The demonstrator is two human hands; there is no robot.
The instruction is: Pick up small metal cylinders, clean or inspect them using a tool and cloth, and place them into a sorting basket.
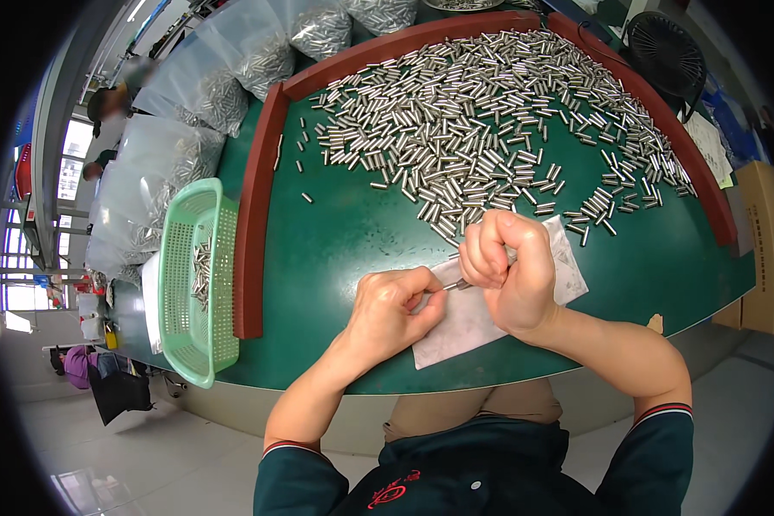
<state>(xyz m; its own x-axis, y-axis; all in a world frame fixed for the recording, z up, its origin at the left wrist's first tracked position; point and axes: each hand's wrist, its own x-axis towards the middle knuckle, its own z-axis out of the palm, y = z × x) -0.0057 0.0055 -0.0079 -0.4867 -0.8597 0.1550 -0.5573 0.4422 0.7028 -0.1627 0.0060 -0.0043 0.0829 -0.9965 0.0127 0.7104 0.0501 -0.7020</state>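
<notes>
A: "Hands?"
B: "Left hand (385, 308) pinches a slim metal piece (455, 285) above the cloth (456, 331), near the table's (318, 284) front edge; right hand (518, 271) curls beside it, contents unclear."
A: "Step?"
B: "Apparently working one piece; next calls for steadiness."

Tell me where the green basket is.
The green basket is at the left of the head view, just outside the red-brown rail, beside the plastic bags of metal pins.
</notes>
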